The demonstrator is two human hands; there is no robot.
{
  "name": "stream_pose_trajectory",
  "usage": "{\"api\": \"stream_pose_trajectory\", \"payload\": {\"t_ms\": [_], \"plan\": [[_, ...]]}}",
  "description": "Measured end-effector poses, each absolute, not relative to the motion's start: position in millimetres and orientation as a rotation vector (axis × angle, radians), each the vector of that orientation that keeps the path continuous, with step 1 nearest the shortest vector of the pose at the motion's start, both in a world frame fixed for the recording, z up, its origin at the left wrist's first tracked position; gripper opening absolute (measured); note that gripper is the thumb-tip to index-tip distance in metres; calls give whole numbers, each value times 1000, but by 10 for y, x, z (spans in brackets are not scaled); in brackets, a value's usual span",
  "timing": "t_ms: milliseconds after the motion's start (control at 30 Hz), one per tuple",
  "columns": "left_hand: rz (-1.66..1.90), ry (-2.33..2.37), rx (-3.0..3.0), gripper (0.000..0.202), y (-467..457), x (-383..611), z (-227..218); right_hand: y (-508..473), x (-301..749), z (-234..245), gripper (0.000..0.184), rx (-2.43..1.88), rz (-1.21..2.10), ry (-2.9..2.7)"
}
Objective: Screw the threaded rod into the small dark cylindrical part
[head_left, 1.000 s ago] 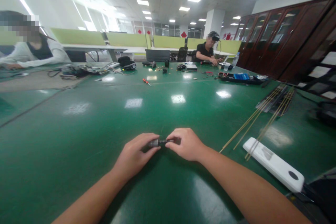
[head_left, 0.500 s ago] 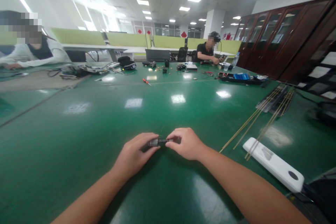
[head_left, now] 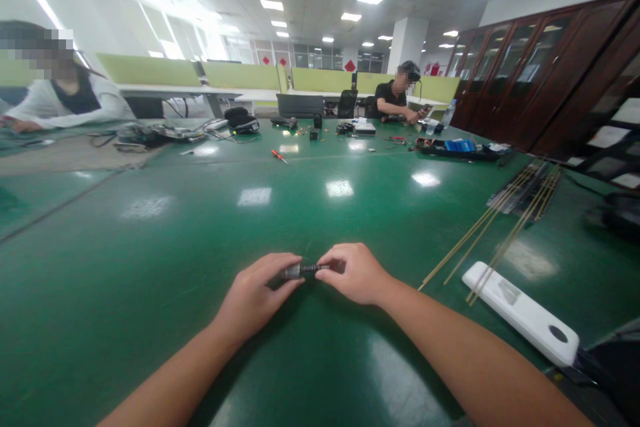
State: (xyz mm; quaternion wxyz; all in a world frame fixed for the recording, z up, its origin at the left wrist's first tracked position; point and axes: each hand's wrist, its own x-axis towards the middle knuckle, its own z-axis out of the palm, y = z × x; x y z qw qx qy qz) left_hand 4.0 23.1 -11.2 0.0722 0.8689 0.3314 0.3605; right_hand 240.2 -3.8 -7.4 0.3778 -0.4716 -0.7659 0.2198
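Note:
In the head view, my left hand is closed around a small grey cylinder, thumb and fingers on either side of it. A thin, dark ribbed shaft runs from the cylinder's right end toward my right hand. The right thumb and fingertips pinch the far end of that shaft. Both hands are low over the green tabletop, and the piece lies almost level between them. My fingers hide part of the cylinder and the shaft's tip.
To the right lie a long white device and several thin yellowish rods. An orange screwdriver is farther back. Along the far side are a black tray and electronic parts. Two people sit across the table.
My hands and the held piece look the same as before. The person at the far left has shifted slightly.

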Motion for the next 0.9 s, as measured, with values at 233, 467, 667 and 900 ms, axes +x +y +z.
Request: {"api": "stream_pose_trajectory", "payload": {"t_ms": [233,467,667,900], "plan": [[1089,993,2616,25,232,47,-114,-29,2406,-70,11,-1207,562,-1959],[1061,1017,2600,26,236,48,-108,-36,2407,-48,10,-1227,576,-1955],[1072,1014,2599,27,218,44,-87,-37,2407,-37,10,-1227,589,-1948],[1063,1024,2596,26,221,53,-86,-30,2416,-62,12,-1220,585,-1948]]}}
